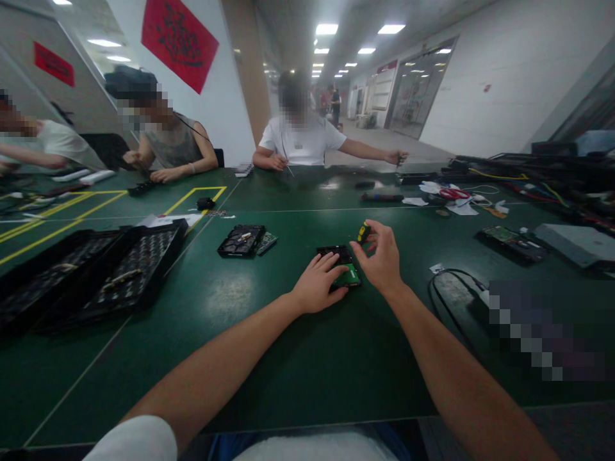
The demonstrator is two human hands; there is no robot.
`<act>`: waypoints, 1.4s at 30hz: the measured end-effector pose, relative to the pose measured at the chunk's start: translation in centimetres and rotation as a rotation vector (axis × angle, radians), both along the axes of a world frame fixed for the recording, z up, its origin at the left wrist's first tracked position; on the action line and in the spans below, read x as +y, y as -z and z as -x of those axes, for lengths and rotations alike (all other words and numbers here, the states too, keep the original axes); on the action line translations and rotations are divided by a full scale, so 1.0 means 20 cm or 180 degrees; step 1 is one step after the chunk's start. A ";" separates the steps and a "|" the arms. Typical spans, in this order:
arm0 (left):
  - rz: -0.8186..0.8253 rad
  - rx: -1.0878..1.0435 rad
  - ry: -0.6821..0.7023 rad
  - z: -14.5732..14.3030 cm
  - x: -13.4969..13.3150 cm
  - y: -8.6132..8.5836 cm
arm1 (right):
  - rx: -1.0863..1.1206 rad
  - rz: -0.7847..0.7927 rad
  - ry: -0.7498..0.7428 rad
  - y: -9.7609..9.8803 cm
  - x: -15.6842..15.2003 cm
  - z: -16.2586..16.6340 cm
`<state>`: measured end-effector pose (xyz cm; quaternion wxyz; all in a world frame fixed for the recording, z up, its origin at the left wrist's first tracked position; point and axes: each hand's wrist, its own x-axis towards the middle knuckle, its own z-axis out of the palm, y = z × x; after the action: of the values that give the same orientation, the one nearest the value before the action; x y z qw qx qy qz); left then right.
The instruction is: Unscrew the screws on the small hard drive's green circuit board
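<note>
A hard drive with a black casing and a green circuit board lies flat on the green table in front of me. My left hand rests on it, fingers spread over its left part, thumb near its front edge. Just above its right side, my right hand pinches a yellow-and-black screwdriver by the handle. The shaft and tip of the screwdriver cannot be made out. Part of the drive is hidden under my left fingers.
An opened black drive and a small board lie to the left, beyond black trays. On the right are another drive, a silver box, and a black cable. Several people sit across the table.
</note>
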<state>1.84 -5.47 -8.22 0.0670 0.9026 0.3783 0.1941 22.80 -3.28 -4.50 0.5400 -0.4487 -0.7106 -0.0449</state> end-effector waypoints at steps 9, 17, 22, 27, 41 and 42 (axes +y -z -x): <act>0.0013 0.0016 -0.0016 0.00 0.00 0.00 | 0.0071 -0.0108 -0.0161 0.02 0.02 0.01; 0.0008 0.0027 -0.0024 0.00 0.00 0.00 | -0.0104 -0.0080 0.0144 0.01 0.00 -0.01; 0.0015 0.0034 -0.0016 0.00 -0.01 -0.01 | -0.0099 -0.0004 -0.0115 0.01 0.00 0.01; 0.0012 0.0017 -0.0018 0.00 -0.01 -0.01 | -0.0001 0.0124 -0.0001 0.02 0.01 0.02; 0.0000 -0.0005 0.0007 0.00 0.00 0.00 | -0.0016 0.0026 -0.0026 0.01 0.00 0.00; 0.0002 -0.0006 0.0008 0.00 0.00 0.00 | -0.0037 0.0005 -0.0016 0.00 0.00 0.00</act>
<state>1.83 -5.49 -8.18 0.0679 0.9029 0.3772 0.1947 22.75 -3.36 -4.49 0.5356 -0.4471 -0.7149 -0.0456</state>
